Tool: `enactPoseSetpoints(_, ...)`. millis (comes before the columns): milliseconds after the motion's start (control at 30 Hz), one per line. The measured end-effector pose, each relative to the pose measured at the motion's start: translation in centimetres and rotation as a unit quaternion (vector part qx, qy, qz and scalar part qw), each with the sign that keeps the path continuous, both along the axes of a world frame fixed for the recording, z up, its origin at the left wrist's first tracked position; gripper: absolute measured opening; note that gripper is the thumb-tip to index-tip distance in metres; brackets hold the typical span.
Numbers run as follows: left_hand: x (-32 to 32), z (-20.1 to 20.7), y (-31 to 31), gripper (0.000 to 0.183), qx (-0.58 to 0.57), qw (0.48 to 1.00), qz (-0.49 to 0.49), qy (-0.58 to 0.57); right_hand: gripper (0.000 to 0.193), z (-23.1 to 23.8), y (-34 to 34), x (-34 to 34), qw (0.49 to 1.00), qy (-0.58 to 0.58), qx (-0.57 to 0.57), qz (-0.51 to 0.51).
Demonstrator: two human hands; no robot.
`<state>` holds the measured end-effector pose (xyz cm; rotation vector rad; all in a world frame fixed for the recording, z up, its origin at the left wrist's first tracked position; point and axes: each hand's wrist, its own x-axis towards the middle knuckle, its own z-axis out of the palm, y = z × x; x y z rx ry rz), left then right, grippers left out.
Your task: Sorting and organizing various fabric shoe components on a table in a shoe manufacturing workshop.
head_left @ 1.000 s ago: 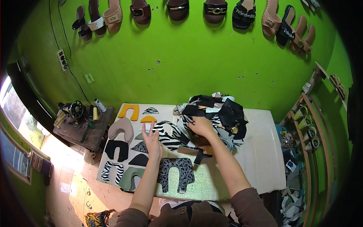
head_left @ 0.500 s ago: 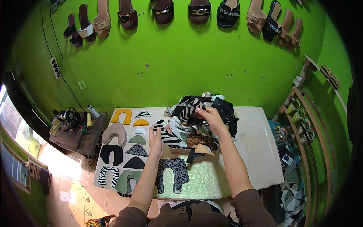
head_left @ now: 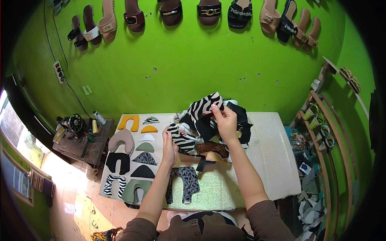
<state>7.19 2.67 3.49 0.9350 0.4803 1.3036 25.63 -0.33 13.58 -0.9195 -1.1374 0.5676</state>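
Observation:
Over the heap of scraps, my right hand (head_left: pixel 226 124) pinches a zebra-print fabric piece (head_left: pixel 200 109) and holds it up, with dark material hanging below it. My left hand (head_left: pixel 170 149) has its thumb and fingers at the edge of another zebra-print piece (head_left: pixel 183 141), at the heap's left side. A leopard-print scrap (head_left: pixel 212 149) and black pieces (head_left: pixel 238 116) lie in the heap beneath and beside my hands. Nearer to me, a black-and-grey patterned U-shaped piece (head_left: pixel 188 180) lies on the table.
Cut U-shaped pieces and half-moon pieces, such as a yellow one (head_left: pixel 129 121) and a green one (head_left: pixel 145 147), lie in columns on the white table (head_left: pixel 273 160). A sewing machine (head_left: pixel 74 125) stands at left, a wooden rack (head_left: pixel 321 136) at right. Sandals (head_left: pixel 209 14) hang on the green wall.
My right hand has raised its zebra-print piece, which now spreads out higher above the heap. My left hand has shifted slightly to the right, its fingers straighter.

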Motion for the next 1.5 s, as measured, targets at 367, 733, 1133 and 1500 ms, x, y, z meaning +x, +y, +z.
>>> enactPoseSetpoints(367,-0.1,-1.1,0.8,0.039,0.048,0.99,0.063,0.12,0.018,-0.5,0.6,0.3,0.991,0.069,-0.04,0.11)
enactPoseSetpoints(733,1.5,-0.7,0.1,0.052,0.092,0.982,0.073,0.147,0.012,-2.7,0.8,0.3,0.762,0.543,-0.13,0.327)
enactPoseSetpoints(1133,2.4,2.1,-1.5,0.044,0.143,0.98,0.082,0.107,0.022,-6.2,0.9,0.8,0.766,0.543,-0.244,0.243)
enactPoseSetpoints(1500,-0.4,6.8,-2.6,0.027,0.214,0.892,-0.05,0.395,0.081,-3.5,-2.1,1.3,0.896,-0.427,-0.111,0.045)
